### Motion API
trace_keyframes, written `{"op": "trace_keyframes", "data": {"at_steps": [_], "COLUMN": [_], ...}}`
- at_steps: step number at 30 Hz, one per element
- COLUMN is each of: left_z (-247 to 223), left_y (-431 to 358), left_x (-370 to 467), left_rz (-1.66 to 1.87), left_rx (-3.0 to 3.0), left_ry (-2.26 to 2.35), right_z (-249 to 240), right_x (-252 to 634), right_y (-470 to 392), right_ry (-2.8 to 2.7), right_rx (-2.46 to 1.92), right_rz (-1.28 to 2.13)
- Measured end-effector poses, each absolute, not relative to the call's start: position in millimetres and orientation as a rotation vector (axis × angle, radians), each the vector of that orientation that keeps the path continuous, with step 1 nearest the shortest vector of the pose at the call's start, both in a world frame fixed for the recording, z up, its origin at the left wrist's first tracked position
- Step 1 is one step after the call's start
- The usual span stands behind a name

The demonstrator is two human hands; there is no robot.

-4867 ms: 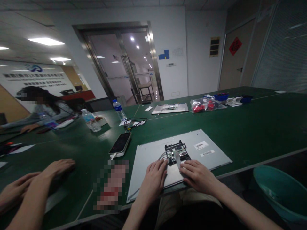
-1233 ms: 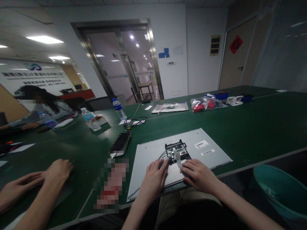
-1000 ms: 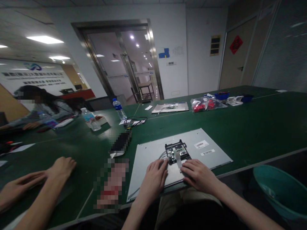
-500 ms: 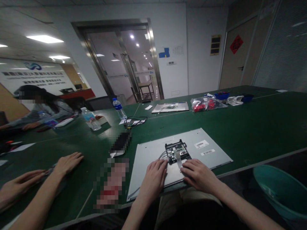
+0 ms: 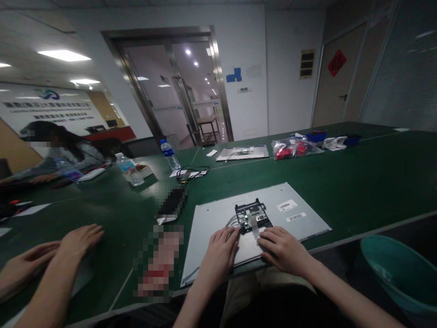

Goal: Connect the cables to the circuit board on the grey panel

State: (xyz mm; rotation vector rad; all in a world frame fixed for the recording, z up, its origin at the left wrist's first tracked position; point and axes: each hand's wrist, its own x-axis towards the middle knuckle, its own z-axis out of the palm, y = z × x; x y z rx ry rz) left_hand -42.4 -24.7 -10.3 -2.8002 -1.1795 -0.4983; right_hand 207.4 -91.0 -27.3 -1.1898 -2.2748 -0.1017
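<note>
A flat grey display panel (image 5: 211,232) lies back side up near the table edge. A black bracket (image 5: 244,210) with a green circuit board (image 5: 254,216) sits on its middle. A flat ribbon cable (image 5: 255,228) runs from the board toward me. My left hand (image 5: 221,250) rests on the panel, fingers stretched out beside the bracket's near left corner; its thumb is partly hidden. My right hand (image 5: 282,246) lies over the near edge, fingertips touching or close to the ribbon cable's end. Both hands look open. Thin grey cables (image 5: 232,220) leave the bracket's left side.
A co-worker's hands (image 5: 77,243) are on the green table (image 5: 164,196) at left. Another person (image 5: 68,146) sits beyond. Bottles (image 5: 170,157), a black cable (image 5: 191,175), another panel (image 5: 243,153) and a plastic bag (image 5: 295,148) stand farther back. A teal bin (image 5: 392,264) is below right.
The co-worker's near hand at left has moved leftward and a little toward me. My own hands and the panel have barely moved.
</note>
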Motion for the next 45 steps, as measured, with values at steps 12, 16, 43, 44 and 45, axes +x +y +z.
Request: {"op": "trace_keyframes", "data": {"at_steps": [12, 16, 43, 44, 45], "left_z": [-9.8, -8.9, -5.0, -5.0, -5.0], "left_y": [-23.8, -23.2, -21.8, -21.7, -21.6], "left_x": [-42.5, -41.9, -41.6, -41.7, -41.8], "left_rz": [-0.480, -0.469, -0.381, -0.377, -0.373], "left_rx": [-2.814, -2.815, -2.807, -2.807, -2.808], "left_ry": [-1.188, -1.200, -1.251, -1.251, -1.251], "right_z": [-26.2, -26.4, -26.2, -26.0, -25.7], "right_x": [206.6, 206.3, 204.7, 204.6, 204.6], "right_y": [-91.1, -91.4, -91.0, -91.1, -91.1], "right_ry": [-2.272, -2.269, -2.294, -2.295, -2.295], "right_rx": [-1.189, -1.191, -1.204, -1.205, -1.205], "right_rz": [-0.104, -0.106, -0.078, -0.077, -0.077]}}
